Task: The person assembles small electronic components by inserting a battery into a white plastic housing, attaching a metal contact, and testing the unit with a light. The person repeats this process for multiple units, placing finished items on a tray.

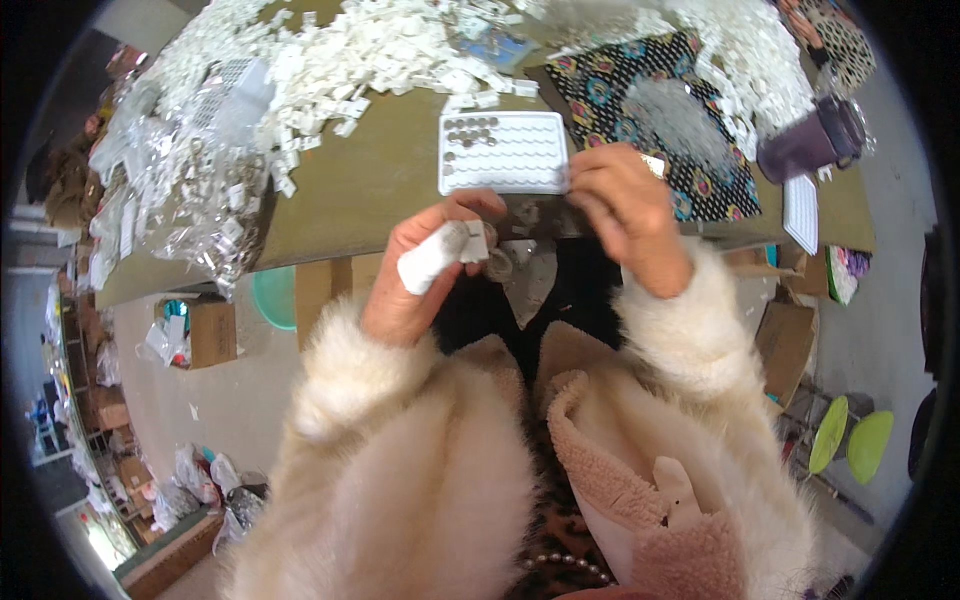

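Note:
In front of the table's near edge, my left hand (405, 245) is closed on a small white square tag (474, 241). A white wrapping (430, 262) covers one of its fingers. Beside those fingertips hangs a thin pale loop (499, 265), partly blurred. My right hand (635, 215) is raised at the right edge of a white ridged tray (515, 178), its fingers bent together; whatever they may pinch is too small to make out. Several round grey discs (470, 130) lie in the tray's far left part.
Heaps of small white tags (375, 60) cover the table's far side. Clear plastic bags (215, 200) bulge at the left. Right of the tray lies a patterned cloth (735, 190) bearing a clear pile (680, 120), then a purple bottle (800, 145). Another person's hand (800, 22) shows far right.

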A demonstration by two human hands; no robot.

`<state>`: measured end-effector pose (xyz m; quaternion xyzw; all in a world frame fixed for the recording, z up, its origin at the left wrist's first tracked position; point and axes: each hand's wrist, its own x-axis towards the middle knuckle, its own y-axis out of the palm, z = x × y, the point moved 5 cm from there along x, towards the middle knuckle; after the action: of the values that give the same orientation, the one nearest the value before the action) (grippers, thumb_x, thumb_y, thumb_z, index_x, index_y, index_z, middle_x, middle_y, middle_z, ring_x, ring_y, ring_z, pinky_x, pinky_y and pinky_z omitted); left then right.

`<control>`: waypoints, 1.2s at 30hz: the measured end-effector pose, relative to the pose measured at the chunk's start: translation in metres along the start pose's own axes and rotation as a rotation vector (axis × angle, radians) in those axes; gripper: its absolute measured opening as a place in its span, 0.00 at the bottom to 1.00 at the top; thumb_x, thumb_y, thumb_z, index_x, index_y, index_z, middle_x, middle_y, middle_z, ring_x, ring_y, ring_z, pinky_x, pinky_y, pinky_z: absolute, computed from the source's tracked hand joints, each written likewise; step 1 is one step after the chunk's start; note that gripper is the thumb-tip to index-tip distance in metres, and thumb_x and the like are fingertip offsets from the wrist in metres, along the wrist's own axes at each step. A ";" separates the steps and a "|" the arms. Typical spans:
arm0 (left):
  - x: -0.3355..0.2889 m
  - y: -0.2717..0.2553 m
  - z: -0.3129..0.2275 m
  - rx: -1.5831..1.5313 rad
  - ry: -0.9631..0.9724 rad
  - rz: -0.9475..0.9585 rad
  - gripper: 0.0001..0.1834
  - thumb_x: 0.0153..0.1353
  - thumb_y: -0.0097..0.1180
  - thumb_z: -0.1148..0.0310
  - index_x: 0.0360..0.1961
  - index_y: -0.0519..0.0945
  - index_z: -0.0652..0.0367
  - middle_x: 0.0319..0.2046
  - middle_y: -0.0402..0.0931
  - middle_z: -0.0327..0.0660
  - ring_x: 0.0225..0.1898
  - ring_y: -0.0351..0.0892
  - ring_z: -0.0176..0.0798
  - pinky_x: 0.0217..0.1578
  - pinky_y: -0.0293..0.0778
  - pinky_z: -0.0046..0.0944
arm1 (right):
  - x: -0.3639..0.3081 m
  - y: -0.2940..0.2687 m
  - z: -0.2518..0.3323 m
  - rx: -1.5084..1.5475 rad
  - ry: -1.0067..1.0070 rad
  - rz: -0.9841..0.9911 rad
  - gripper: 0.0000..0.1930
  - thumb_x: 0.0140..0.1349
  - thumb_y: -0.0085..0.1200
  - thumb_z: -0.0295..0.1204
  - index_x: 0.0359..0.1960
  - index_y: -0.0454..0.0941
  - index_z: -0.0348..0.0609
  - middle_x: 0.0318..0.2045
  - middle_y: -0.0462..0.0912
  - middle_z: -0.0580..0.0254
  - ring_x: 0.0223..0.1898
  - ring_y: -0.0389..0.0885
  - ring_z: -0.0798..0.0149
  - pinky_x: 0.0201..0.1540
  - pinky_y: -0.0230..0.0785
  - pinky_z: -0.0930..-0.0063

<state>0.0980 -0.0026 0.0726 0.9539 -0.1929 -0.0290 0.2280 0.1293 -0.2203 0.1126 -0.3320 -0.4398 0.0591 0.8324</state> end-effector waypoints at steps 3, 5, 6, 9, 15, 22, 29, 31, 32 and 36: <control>0.005 -0.029 -0.020 -0.103 0.148 -0.162 0.16 0.70 0.54 0.57 0.44 0.80 0.60 0.55 0.74 0.49 0.53 0.74 0.42 0.58 0.69 0.45 | -0.006 -0.027 -0.031 -0.298 0.119 -0.080 0.08 0.53 0.63 0.19 0.35 0.80 0.38 0.39 0.83 0.59 0.41 0.80 0.52 0.44 0.70 0.62; 0.011 -0.053 -0.029 -0.466 0.092 -0.230 0.18 0.71 0.52 0.58 0.48 0.78 0.64 0.51 0.78 0.50 0.55 0.76 0.51 0.61 0.71 0.56 | -0.015 -0.031 -0.051 -0.435 0.216 -0.029 0.09 0.55 0.63 0.21 0.39 0.82 0.40 0.41 0.82 0.59 0.43 0.79 0.51 0.45 0.68 0.61; 0.012 -0.066 -0.032 -0.495 0.059 -0.315 0.19 0.71 0.52 0.57 0.46 0.79 0.65 0.50 0.79 0.50 0.51 0.80 0.51 0.61 0.72 0.60 | -0.020 -0.030 -0.060 -0.482 0.276 0.003 0.10 0.56 0.63 0.22 0.40 0.82 0.40 0.41 0.82 0.58 0.44 0.78 0.51 0.45 0.68 0.61; 0.019 -0.093 -0.040 -0.338 -0.014 -0.494 0.21 0.70 0.55 0.54 0.45 0.79 0.65 0.42 0.80 0.46 0.33 0.80 0.39 0.37 0.78 0.44 | -0.033 -0.024 -0.073 -0.414 0.302 -0.030 0.11 0.57 0.63 0.23 0.43 0.83 0.41 0.41 0.82 0.58 0.44 0.77 0.50 0.46 0.67 0.60; 0.080 -0.096 -0.064 0.583 -0.013 -0.473 0.12 0.69 0.60 0.65 0.41 0.86 0.64 0.23 0.77 0.36 0.22 0.68 0.24 0.19 0.61 0.28 | -0.042 -0.018 -0.075 -0.334 0.258 -0.074 0.12 0.57 0.64 0.25 0.43 0.84 0.41 0.37 0.80 0.58 0.42 0.76 0.52 0.45 0.64 0.60; 0.159 -0.061 -0.042 1.765 0.215 -0.018 0.11 0.57 0.62 0.73 0.41 0.89 0.54 0.38 0.86 0.47 0.42 0.85 0.50 0.46 0.78 0.45 | -0.044 -0.022 -0.078 -0.210 0.250 -0.103 0.11 0.54 0.66 0.25 0.40 0.83 0.40 0.36 0.80 0.58 0.43 0.76 0.52 0.47 0.64 0.61; 0.169 -0.081 -0.040 1.863 0.187 -0.117 0.11 0.53 0.59 0.77 0.36 0.89 0.54 0.38 0.84 0.48 0.44 0.84 0.52 0.46 0.79 0.49 | -0.054 -0.026 -0.085 -0.087 0.247 -0.204 0.09 0.58 0.62 0.21 0.41 0.81 0.36 0.41 0.83 0.54 0.44 0.80 0.52 0.49 0.68 0.63; 0.163 -0.086 -0.046 1.841 0.228 -0.226 0.10 0.53 0.60 0.77 0.36 0.88 0.55 0.39 0.84 0.48 0.44 0.84 0.53 0.46 0.79 0.49 | -0.057 -0.030 -0.084 0.034 0.278 -0.300 0.10 0.60 0.60 0.19 0.44 0.81 0.36 0.43 0.84 0.56 0.44 0.82 0.57 0.49 0.71 0.67; 0.157 -0.087 -0.051 1.816 0.252 -0.239 0.10 0.53 0.61 0.76 0.36 0.88 0.56 0.39 0.83 0.48 0.43 0.84 0.54 0.46 0.78 0.49 | -0.060 -0.031 -0.087 0.159 0.388 -0.326 0.11 0.61 0.59 0.18 0.45 0.81 0.35 0.43 0.84 0.57 0.44 0.82 0.60 0.49 0.72 0.69; 0.119 -0.067 -0.073 1.695 0.358 -0.172 0.09 0.55 0.63 0.76 0.39 0.86 0.58 0.38 0.82 0.47 0.39 0.83 0.53 0.41 0.79 0.48 | -0.057 -0.032 -0.068 0.471 0.596 -0.287 0.19 0.62 0.59 0.17 0.56 0.79 0.38 0.44 0.83 0.62 0.44 0.80 0.70 0.48 0.74 0.76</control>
<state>0.2420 0.0379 0.1121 0.8036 -0.0379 0.2577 -0.5351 0.1411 -0.3013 0.0655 -0.0703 -0.1957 -0.0573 0.9765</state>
